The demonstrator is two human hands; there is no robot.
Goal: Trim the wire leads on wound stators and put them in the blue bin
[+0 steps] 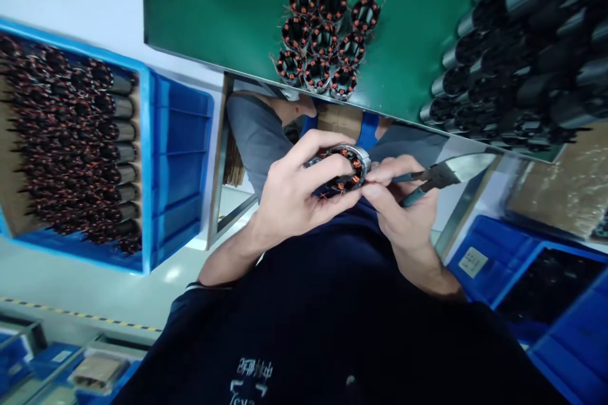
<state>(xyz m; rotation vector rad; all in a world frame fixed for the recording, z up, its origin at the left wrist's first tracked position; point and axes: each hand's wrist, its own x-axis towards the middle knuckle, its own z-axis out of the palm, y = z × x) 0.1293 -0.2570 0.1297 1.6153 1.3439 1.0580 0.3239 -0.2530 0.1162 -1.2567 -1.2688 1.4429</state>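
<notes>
Two hands of mine meet at one stator, a metal ring with copper-coloured windings inside. It is in the air in front of my dark shirt and just below the near edge of the green tabletop. My left hand is closed around the stator, with the thumb across its front and the fingers over its top. My right hand touches the right side of the stator with the fingertips. This hand is also closed on the blue handles of pliers, and their metal head points away from the stator, to the right. Above the stator, on the tabletop, a group of stators stands close together, nine as far as I can count. Up and right of the stator, many dark cylinders lie in a pile. Left of the stator, well apart, a blue crate is full of wound parts. Down and right of the stator there is a second blue crate with a white label.
</notes>
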